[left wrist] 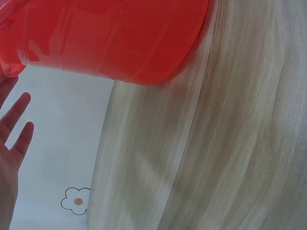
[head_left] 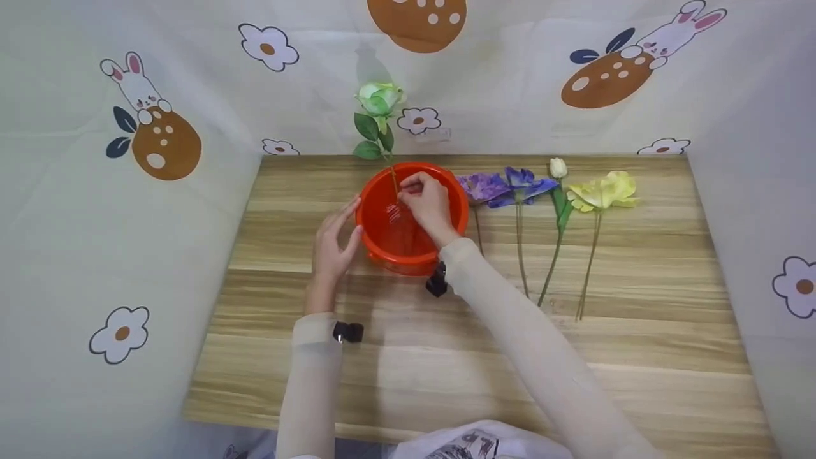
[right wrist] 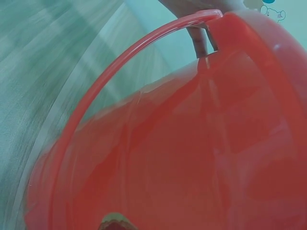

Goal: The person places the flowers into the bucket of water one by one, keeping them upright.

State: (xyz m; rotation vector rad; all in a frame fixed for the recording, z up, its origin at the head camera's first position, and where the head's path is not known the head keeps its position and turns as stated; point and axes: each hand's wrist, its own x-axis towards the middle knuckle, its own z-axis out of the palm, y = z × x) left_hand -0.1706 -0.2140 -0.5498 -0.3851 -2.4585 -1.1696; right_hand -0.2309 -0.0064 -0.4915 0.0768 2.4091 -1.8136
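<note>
A red bucket [head_left: 413,261] with a curved handle [right wrist: 106,74] stands on the wooden table. My right hand [head_left: 429,203] reaches over its opening and pinches the stem of a pale green rose [head_left: 379,99] between thumb and fingers. The bloom and leaves rise above the bucket's far rim, while the lower stem goes down inside. At the bucket's left side, my left hand [head_left: 333,243] rests its fingertips on the rim, fingers extended and thumb apart. The left wrist view shows those spread fingers [left wrist: 14,117] beside the bucket wall.
To the right of the bucket lie several artificial flowers: a purple one [head_left: 482,187], a blue-violet one [head_left: 523,186], a white tulip [head_left: 558,168] and a yellow one [head_left: 602,192]. A printed cloth [head_left: 497,83] hangs behind the table [head_left: 268,357] and along its sides.
</note>
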